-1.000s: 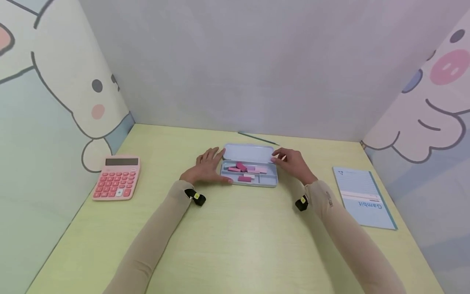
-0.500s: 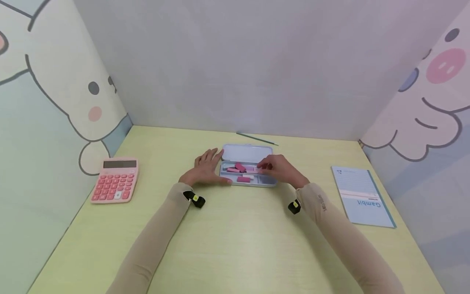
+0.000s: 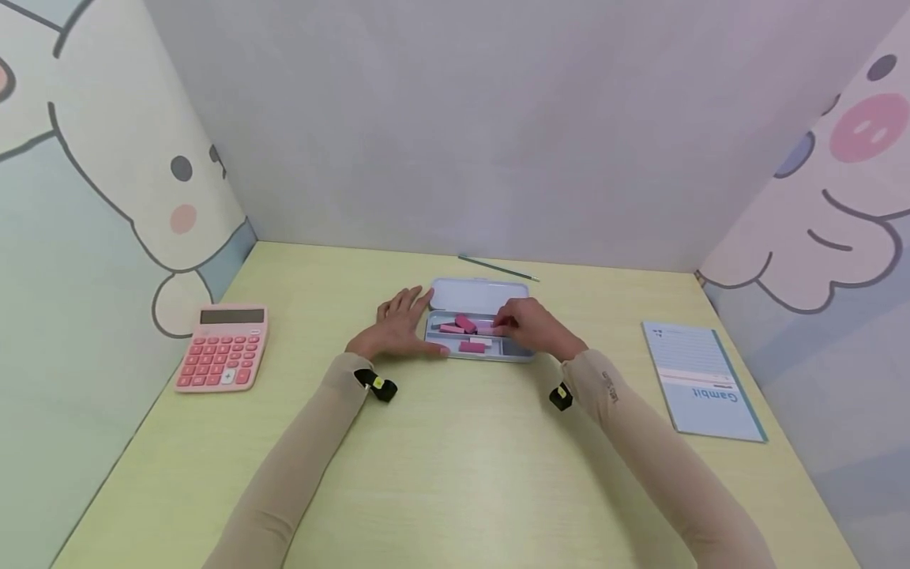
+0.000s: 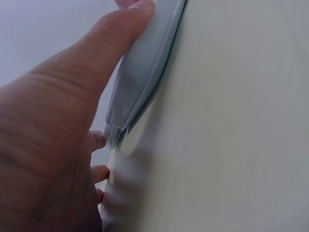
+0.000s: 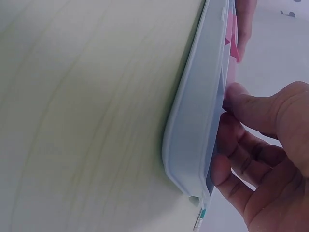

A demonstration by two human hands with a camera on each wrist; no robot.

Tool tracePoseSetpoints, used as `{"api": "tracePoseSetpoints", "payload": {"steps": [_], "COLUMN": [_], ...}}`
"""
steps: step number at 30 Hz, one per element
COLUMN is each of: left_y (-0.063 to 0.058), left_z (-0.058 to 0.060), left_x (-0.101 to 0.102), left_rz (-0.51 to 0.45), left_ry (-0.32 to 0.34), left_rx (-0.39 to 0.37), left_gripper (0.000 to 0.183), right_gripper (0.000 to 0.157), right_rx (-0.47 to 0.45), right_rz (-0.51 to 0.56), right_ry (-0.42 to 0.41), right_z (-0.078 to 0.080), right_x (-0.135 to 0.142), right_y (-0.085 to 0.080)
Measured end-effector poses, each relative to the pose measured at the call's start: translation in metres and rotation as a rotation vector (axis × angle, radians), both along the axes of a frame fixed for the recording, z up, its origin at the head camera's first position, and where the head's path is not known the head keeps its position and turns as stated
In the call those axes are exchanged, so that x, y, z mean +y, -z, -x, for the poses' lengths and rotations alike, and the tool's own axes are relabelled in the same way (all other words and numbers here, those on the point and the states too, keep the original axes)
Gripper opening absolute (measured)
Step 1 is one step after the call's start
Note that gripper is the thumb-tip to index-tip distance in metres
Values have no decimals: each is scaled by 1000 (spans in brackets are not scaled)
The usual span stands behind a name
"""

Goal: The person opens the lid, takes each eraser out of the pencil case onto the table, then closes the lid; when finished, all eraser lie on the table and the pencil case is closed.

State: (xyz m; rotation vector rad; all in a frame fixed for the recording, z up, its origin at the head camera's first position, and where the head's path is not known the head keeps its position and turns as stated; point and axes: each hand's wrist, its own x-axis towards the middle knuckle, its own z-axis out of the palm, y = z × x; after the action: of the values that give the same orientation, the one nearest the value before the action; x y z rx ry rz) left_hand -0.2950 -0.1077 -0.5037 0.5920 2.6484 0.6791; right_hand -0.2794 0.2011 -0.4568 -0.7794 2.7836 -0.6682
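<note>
A pale blue pencil case (image 3: 515,348) lies on the table with its lid (image 3: 478,295) folded back. Several pink, magenta and white eraser-like blocks (image 3: 465,324) lie in its compartments. My left hand (image 3: 398,330) is spread at the case's left end, thumb along the front rim and fingers beside the lid. In the left wrist view that thumb rests against the case wall (image 4: 145,63). My right hand (image 3: 533,325) reaches into the case from the right. Its thumb and curled fingers pinch the end of a light pink eraser (image 5: 231,71), partly hidden by the fingertips.
Behind the case lies a thin green pencil (image 3: 498,269), near the back wall. A pink calculator (image 3: 223,348) sits at the far left of the table. To the right lies a blue and white notepad (image 3: 704,379). Walls with cartoon prints enclose three sides.
My right hand has moved from the lid's right corner down and left into the case, its fingers now at the light pink eraser. The left hand has stayed in place.
</note>
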Motion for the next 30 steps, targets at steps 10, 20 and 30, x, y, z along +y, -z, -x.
{"api": "tracePoseSetpoints", "payload": {"steps": [10, 20, 30], "left_y": [-5, -4, -5], "left_z": [-1, -1, -5], "left_x": [0, -2, -1], "left_rz": [20, 11, 1], "left_ry": [11, 11, 25], "left_rx": [14, 15, 25], "left_gripper": [135, 134, 134], "right_gripper": [16, 15, 18], "right_rx": [40, 104, 58], "right_rz": [46, 100, 29], "right_ry": [81, 180, 305], "right_z": [-1, 9, 23], "right_x": [11, 49, 90], "right_y": [-6, -12, 1]}}
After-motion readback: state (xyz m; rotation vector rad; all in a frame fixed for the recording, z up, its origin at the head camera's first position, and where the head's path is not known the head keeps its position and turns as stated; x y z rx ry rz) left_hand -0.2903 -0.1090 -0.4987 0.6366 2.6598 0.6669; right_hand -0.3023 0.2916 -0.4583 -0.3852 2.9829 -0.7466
